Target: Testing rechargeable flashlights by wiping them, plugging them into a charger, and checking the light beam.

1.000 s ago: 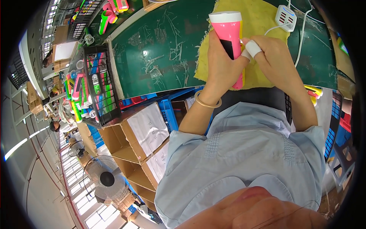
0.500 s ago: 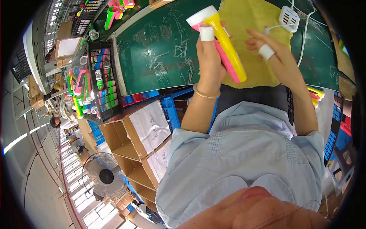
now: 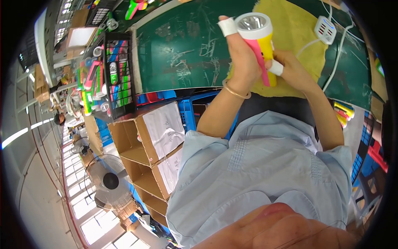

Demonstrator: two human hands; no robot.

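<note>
A flashlight (image 3: 265,45) with a yellow and pink body and a white-rimmed clear lens stands nearly upright between my hands, its lens tipped toward me. My left hand (image 3: 245,60) is closed on its left side; the taped thumb sticks up beside the lens rim, and the fingers are hidden behind the body. Lower down, my right hand (image 3: 292,71) grips the body near its tail, with its taped thumb across the front. Beneath them a yellow cloth (image 3: 298,31) covers part of the green table (image 3: 174,54).
A white charging hub (image 3: 325,30) with cables lies at the table's right. A black crate (image 3: 120,79) of colourful flashlights stands at the left edge. Cardboard compartments (image 3: 137,143) sit below it, with a standing fan (image 3: 110,181) farther off. More yellow flashlights (image 3: 343,113) are at right.
The flashlight has turned so that its lens faces me, and has shifted right. My right hand has come in from the right and taken hold of its lower body.
</note>
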